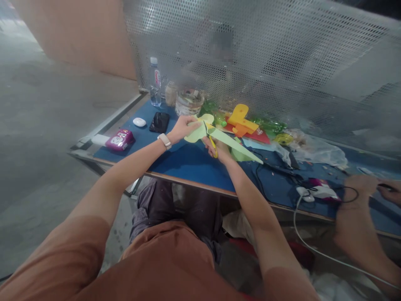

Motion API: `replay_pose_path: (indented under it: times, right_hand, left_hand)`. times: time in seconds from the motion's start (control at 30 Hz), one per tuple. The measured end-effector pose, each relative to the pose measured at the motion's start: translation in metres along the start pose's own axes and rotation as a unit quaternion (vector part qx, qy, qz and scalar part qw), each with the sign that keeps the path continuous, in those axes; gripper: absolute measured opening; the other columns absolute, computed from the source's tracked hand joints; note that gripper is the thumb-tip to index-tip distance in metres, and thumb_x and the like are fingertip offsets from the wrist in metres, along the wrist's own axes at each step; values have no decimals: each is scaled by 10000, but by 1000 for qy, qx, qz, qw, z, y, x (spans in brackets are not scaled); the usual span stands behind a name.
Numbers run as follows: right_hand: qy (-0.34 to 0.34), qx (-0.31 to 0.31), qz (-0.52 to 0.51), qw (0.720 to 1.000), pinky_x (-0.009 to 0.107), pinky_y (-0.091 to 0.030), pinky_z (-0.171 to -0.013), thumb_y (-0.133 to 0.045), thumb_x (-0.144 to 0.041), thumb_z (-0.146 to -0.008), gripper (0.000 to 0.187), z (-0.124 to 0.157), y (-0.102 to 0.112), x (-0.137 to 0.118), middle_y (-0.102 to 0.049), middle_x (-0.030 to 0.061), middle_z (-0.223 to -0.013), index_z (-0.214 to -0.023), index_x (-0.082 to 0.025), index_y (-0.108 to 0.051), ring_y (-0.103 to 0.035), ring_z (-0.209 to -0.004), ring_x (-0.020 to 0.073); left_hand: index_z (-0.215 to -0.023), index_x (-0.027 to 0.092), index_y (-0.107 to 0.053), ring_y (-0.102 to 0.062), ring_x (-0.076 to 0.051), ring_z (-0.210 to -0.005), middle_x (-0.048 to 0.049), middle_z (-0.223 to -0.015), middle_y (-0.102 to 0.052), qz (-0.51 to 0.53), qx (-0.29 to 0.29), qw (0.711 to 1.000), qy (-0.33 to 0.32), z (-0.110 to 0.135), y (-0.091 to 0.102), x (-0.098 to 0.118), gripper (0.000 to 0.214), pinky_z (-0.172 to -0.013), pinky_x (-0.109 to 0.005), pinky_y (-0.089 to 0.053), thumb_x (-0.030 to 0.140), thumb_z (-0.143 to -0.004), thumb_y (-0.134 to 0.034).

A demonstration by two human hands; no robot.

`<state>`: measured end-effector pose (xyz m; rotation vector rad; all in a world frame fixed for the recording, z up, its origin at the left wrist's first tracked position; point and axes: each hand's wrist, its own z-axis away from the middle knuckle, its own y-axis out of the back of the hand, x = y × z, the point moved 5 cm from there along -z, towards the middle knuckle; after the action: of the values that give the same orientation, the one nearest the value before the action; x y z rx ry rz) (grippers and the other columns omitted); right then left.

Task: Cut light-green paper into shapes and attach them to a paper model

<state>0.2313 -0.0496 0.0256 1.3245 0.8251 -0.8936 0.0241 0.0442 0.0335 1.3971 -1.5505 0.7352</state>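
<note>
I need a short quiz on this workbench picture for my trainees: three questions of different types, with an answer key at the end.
1. Multiple choice: What does the left hand hold?
A) a purple packet
B) a pale green sheet
C) a white cable

2. True or false: The water bottle lies on its side.

3. Fill the gap: The right hand holds a tool with a ____ handle.

Key:
1. B.
2. False: the water bottle stands upright, near the phone.
3. Yellow.
</note>
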Motion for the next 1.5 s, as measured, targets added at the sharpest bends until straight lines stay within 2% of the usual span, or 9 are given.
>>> replay_pose_path:
  times: [0.13, 0.3, 0.43, 0.6, 0.73, 1.0, 1.17, 1.33, 1.5]
  right_hand:
    - [9, -3, -20, 1000, 198, -382, -409, -979, -788, -1081, 736, -5, 2, 5, -513, -48, -498, -748, -266, -581, -499, -414, 104]
    - [8, -22, -43, 999, 193, -390, -407, -1021, -796, -1024, 737, -12, 3, 14, -523, -44, -495, -752, -266, -587, -518, -406, 106]
    - [-20, -20, -19, 999, 208, -405, -426, -976, -740, -1104, 690, -8, 3, 12, -545, -38, -551, -778, -254, -611, -506, -439, 103]
    - [0, -23, -6, 1000, 248, -387, -446, -850, -538, -1258, 587, -3, -1, 2, -632, -14, -734, -814, -235, -616, -454, -457, 76]
    - [1, -23, -7, 1000, 246, -381, -439, -833, -393, -1271, 538, -3, -1, 1, -629, -18, -758, -806, -228, -618, -469, -447, 70]
    - [-11, 1, -24, 1000, 212, -407, -426, -969, -612, -1150, 598, -6, 4, 11, -716, -1, -726, -788, -233, -681, -508, -448, 76]
    - [-2, -23, -39, 999, 188, -409, -420, -978, -712, -1113, 685, -10, 2, 15, -541, -43, -553, -749, -243, -636, -515, -417, 90]
    - [2, -18, -35, 999, 181, -394, -411, -995, -681, -1107, 668, -5, 2, 7, -571, -40, -559, -755, -241, -636, -501, -416, 80]
    - [13, -11, -26, 1000, 183, -393, -409, -991, -629, -1114, 633, -2, 3, 1, -553, -42, -525, -744, -239, -657, -490, -410, 84]
  left_hand:
    - [-877, 187, -844, -656, -151, -728, -48, -840, -792, -21, -3, 1000, -3, 0, 0, 1, 335, -640, -267, -504, 509, -955, -898]
    - [-871, 177, -864, -673, -158, -754, -57, -846, -822, -76, -9, 997, -31, -1, 5, 16, 281, -664, -273, -491, 446, -951, -870]
    - [-853, 179, -876, -693, -165, -795, -55, -838, -836, -112, -22, 992, -49, 1, 5, 26, 234, -725, -281, -514, 392, -948, -872]
    - [-876, 171, -890, -721, -171, -817, -64, -881, -861, -113, -26, 992, -50, 1, 4, 25, 234, -764, -290, -540, 383, -972, -860]
    - [-911, 169, -895, -734, -175, -828, -70, -921, -872, -88, -13, 996, -33, 0, 4, 19, 237, -740, -286, -546, 393, -969, -841]
    - [-868, 176, -862, -672, -148, -722, -59, -849, -828, -65, 2, 998, -13, -1, 5, 14, 274, -650, -273, -509, 442, -931, -864]
    - [-812, 186, -823, -644, -141, -696, -52, -816, -802, -70, -11, 997, -32, -1, 5, 18, 282, -615, -268, -472, 440, -920, -884]
    - [-837, 174, -857, -669, -144, -721, -57, -835, -818, -73, -23, 997, -28, 0, 4, 19, 264, -643, -271, -493, 424, -918, -884]
    - [-862, 181, -874, -700, -159, -749, -73, -880, -845, -68, 1, 998, -15, -1, 4, 14, 267, -648, -278, -511, 433, -946, -881]
